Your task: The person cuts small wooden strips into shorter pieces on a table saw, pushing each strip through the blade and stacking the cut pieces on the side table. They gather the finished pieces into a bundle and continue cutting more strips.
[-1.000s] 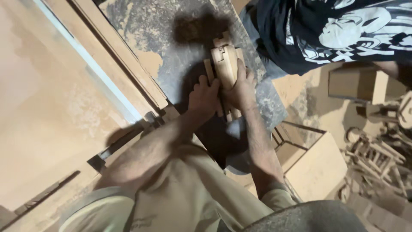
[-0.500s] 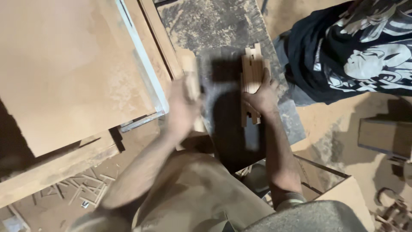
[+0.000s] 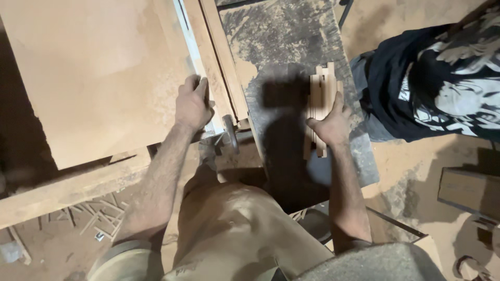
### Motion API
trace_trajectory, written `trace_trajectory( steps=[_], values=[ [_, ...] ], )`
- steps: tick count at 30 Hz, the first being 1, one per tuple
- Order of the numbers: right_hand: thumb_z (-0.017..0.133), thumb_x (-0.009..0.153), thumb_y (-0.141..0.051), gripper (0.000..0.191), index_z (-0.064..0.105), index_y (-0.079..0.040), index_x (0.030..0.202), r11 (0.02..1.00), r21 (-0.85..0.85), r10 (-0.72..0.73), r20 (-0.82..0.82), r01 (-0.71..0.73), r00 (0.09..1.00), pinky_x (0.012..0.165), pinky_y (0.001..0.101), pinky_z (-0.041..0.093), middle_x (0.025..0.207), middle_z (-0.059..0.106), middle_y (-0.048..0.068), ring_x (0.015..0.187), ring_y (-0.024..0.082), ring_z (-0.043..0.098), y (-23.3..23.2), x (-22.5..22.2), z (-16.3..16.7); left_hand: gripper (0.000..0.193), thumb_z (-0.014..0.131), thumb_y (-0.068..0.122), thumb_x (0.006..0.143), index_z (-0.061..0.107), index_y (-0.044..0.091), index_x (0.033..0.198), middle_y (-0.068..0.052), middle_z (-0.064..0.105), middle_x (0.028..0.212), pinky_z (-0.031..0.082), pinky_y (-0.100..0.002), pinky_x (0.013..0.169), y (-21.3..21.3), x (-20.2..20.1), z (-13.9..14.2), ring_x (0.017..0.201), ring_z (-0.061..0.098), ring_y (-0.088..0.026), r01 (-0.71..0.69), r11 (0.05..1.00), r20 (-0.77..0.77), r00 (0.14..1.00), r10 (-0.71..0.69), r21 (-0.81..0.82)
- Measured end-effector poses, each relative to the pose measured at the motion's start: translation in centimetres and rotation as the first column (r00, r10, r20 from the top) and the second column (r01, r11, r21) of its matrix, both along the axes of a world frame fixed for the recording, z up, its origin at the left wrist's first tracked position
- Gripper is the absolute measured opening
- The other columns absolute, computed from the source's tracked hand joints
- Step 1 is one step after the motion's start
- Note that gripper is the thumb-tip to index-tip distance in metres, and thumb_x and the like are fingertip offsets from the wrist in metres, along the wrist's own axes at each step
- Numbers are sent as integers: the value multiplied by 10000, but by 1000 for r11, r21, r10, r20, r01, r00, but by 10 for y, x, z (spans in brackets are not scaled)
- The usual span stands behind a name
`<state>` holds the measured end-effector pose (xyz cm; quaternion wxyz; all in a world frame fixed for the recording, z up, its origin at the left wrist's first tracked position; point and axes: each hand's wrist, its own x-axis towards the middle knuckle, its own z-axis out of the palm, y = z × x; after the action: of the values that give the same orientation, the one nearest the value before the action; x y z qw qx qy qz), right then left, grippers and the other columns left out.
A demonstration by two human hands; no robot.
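My right hand (image 3: 329,125) grips a bundle of thin wooden strips (image 3: 320,99) lying lengthwise on a dusty grey metal machine table (image 3: 284,41). My left hand (image 3: 191,104) rests on the edge of a large flat wooden board (image 3: 99,73), fingers curled over the pale metal rail (image 3: 188,41) beside it. The two hands are apart, on either side of a wooden fence strip (image 3: 219,67).
Another person in a black printed shirt (image 3: 437,88) stands at the right of the machine table. Small wood offcuts (image 3: 99,221) lie on the dusty floor at lower left. A cardboard box (image 3: 469,190) sits at the right. A round knob (image 3: 230,132) sticks out near the fence's end.
My left hand has moved left from the strips onto the board's edge. My right hand stays on the strips. The view has shifted left and lower.
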<state>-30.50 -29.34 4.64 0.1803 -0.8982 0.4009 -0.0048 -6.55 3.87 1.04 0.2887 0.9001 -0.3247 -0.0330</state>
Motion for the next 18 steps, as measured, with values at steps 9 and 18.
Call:
trace_trajectory(
  steps=[9, 18],
  values=[
    [893, 657, -412, 1225, 205, -133, 1631, 999, 6, -48, -47, 48, 998, 1123, 614, 344, 1453, 405, 342, 1328, 548, 399, 1, -4, 3, 904, 774, 386, 806, 383, 2, 1525, -136, 275, 1648, 179, -748, 1119, -7, 7, 47, 1496, 199, -419, 121, 874, -90, 992, -89, 471],
    [887, 689, -394, 1197, 234, -91, 1645, 999, -21, -41, -27, 40, 999, 1091, 634, 356, 1445, 419, 357, 1311, 579, 392, 7, -14, -1, 978, 764, 421, 825, 296, 8, 1578, -131, 184, 1685, 67, -762, 1156, -38, 87, 60, 1548, 87, -403, 135, 783, -143, 988, -59, 607]
  ],
)
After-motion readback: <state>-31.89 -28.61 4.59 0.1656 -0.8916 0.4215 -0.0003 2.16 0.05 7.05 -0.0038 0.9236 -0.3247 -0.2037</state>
